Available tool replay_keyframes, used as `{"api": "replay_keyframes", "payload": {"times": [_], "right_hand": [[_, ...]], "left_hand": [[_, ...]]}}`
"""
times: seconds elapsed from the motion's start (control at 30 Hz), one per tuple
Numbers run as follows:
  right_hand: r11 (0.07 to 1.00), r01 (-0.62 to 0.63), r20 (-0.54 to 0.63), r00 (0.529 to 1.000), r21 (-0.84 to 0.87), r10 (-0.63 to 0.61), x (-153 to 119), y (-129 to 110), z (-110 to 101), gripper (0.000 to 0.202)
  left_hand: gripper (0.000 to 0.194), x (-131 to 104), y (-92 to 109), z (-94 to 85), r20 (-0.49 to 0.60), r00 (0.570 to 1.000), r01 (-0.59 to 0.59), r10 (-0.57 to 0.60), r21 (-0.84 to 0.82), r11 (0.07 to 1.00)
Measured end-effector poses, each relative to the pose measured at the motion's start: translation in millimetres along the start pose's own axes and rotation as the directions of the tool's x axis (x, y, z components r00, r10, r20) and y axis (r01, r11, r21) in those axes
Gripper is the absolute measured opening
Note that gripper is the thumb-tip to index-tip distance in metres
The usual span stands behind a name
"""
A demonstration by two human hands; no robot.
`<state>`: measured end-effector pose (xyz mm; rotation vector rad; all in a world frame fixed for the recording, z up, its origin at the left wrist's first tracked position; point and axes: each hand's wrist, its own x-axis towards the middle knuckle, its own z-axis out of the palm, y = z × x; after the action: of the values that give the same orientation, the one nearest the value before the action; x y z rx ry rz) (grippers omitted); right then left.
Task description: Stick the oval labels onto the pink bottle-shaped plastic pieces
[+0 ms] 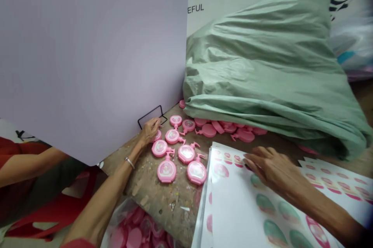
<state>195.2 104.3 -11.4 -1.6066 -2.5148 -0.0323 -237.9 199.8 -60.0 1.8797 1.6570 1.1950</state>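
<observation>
My left hand (151, 128) is at the far side of the table with its fingers closed on a pink toy pump bottle (157, 136), mostly hidden under the hand. Several more pink pump bottles (167, 170) with round labels lie flat beside it. My right hand (265, 162) rests over a white sticker sheet (233, 205). Its thumb and fingers pinch at the end of a row of small pink stickers (227, 157); the fingertips partly cover the spot. Larger green oval stickers (272, 232) show below that hand.
A large green sack (262, 69) lies at the back, with pink bottles (207, 130) along its lower edge. A grey panel (96, 53) with a black wire stand (150, 116) borders the left. Below sits a clear bag of pink parts (136, 228). A person's arm (32, 164) shows beyond the panel.
</observation>
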Motion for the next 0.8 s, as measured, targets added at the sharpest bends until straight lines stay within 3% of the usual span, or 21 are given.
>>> {"api": "replay_keyframes", "payload": {"times": [0.07, 0.13, 0.2, 0.27, 0.37, 0.47, 0.57, 0.7, 0.8], "right_hand": [[0.961, 0.094, 0.041, 0.993, 0.259, -0.109, 32.0, -25.8, -3.0, 0.044], [0.900, 0.114, 0.118, 0.977, 0.420, -0.178, 70.0, -53.5, 1.9, 0.059], [0.904, 0.097, 0.157, 0.972, 0.417, -0.176, 107.4, -77.7, 12.2, 0.065], [0.941, 0.066, 0.142, 0.983, 0.333, -0.119, 138.4, -95.9, 23.7, 0.054], [0.970, 0.032, 0.121, 0.991, 0.243, -0.063, 164.1, -114.6, 37.6, 0.044], [0.979, 0.064, 0.117, 0.989, 0.193, -0.087, 162.5, -130.2, 46.9, 0.045], [0.983, 0.079, 0.117, 0.988, 0.163, -0.098, 142.8, -147.1, 55.2, 0.048], [0.956, 0.044, 0.095, 0.993, 0.291, -0.074, 111.9, -170.8, 63.0, 0.050], [0.919, 0.080, 0.088, 0.988, 0.385, -0.123, 92.6, -180.8, 58.9, 0.053]], "left_hand": [[0.042, 25.5, -3.3, 7.4, 0.094, 0.996, -0.001, 0.005, -0.047, 0.999], [0.044, 50.6, -5.0, 15.8, 0.175, 0.985, 0.000, 0.015, -0.086, 0.996], [0.044, 71.2, -5.8, 24.9, 0.246, 0.969, -0.003, 0.035, -0.128, 0.992], [0.046, 83.5, -6.4, 33.2, 0.311, 0.949, -0.002, 0.056, -0.172, 0.985], [0.053, 83.9, -6.3, 39.8, 0.389, 0.919, 0.025, 0.068, -0.228, 0.973], [0.058, 66.9, -3.0, 34.6, 0.441, 0.895, 0.056, 0.071, -0.269, 0.961], [0.060, 40.1, 4.5, 20.1, 0.456, 0.888, 0.083, 0.055, -0.278, 0.957], [0.064, -2.4, 18.5, -4.4, 0.428, 0.903, 0.131, -0.011, -0.251, 0.959], [0.064, -36.4, 29.0, -23.1, 0.391, 0.917, 0.172, -0.078, -0.210, 0.963]]}}
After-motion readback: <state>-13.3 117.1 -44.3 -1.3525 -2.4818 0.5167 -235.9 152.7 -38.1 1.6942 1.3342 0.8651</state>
